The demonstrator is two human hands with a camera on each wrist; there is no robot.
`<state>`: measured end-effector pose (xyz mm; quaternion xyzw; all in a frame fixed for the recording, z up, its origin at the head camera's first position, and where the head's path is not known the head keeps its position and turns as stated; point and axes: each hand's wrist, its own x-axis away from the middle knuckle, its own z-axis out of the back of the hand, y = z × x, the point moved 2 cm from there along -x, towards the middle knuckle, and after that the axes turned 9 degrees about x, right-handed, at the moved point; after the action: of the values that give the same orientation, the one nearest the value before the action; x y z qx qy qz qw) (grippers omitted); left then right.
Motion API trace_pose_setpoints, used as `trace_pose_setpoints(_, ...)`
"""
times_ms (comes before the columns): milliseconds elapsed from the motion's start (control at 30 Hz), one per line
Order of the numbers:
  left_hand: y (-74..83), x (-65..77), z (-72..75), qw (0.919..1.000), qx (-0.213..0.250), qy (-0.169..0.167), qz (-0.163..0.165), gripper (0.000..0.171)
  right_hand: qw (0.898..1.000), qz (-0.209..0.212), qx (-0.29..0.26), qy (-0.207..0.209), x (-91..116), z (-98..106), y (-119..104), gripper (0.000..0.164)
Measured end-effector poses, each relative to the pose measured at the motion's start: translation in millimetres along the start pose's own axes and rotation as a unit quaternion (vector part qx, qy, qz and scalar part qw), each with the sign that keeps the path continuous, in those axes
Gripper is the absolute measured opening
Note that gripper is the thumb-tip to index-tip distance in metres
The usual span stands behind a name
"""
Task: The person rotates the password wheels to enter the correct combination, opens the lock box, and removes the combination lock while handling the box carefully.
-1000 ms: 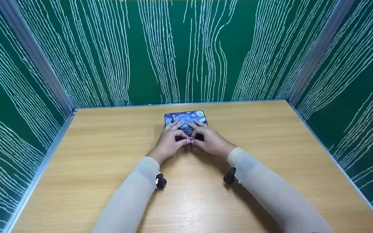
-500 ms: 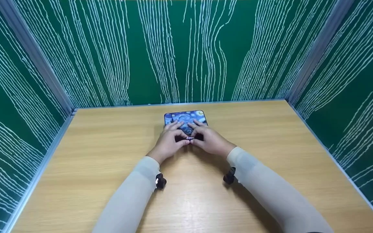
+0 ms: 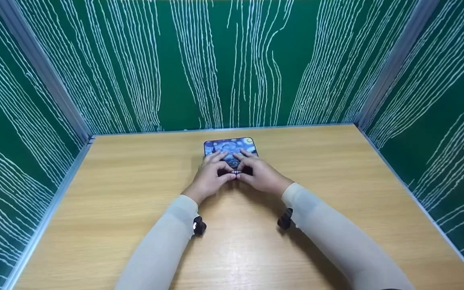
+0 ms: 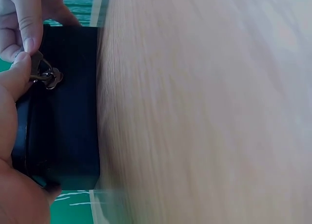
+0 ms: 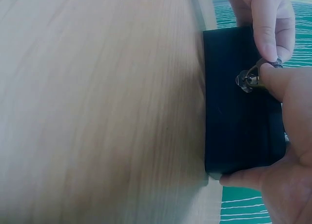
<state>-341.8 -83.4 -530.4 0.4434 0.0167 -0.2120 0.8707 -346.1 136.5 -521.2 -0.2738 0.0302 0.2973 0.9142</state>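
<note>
A dark box (image 4: 68, 126) has a blue swirling night-sky picture on its lid (image 3: 228, 146). From the loop of a metal clasp (image 4: 54, 79) on its front hangs a small padlock (image 3: 235, 172), largely covered by fingertips. My left hand (image 3: 211, 177) pinches the padlock between thumb and forefinger from the left. From the other side, my right hand (image 3: 262, 176) pinches it in the same manner. Other fingers of both hands spread over the lid. In the right wrist view, the curved shackle (image 5: 252, 78) shows through the clasp.
The box stands on a wooden table (image 3: 232, 241), toward its far edge. Green panels (image 3: 191, 80) with wavy white lines enclose the back and both sides. A small black camera (image 3: 199, 226) sits at the left wrist, another at the right.
</note>
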Motion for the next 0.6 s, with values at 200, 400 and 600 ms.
trace_pose_setpoints(200,1.0,-0.3,-0.2,0.9999,-0.007,0.003,-0.011,0.011,1.0,0.003,-0.004,0.0,0.7,0.5,0.9,0.009)
trace_pose_setpoints(400,1.9,0.1,0.3,0.9998,-0.008,0.004,-0.017,0.012,1.0,0.006,-0.004,-0.001,0.1,-0.2,1.6,0.007)
trace_pose_setpoints(600,1.2,0.4,0.1,0.9999,-0.005,0.003,-0.008,0.014,1.0,0.001,-0.003,-0.005,0.2,-0.4,1.8,0.006)
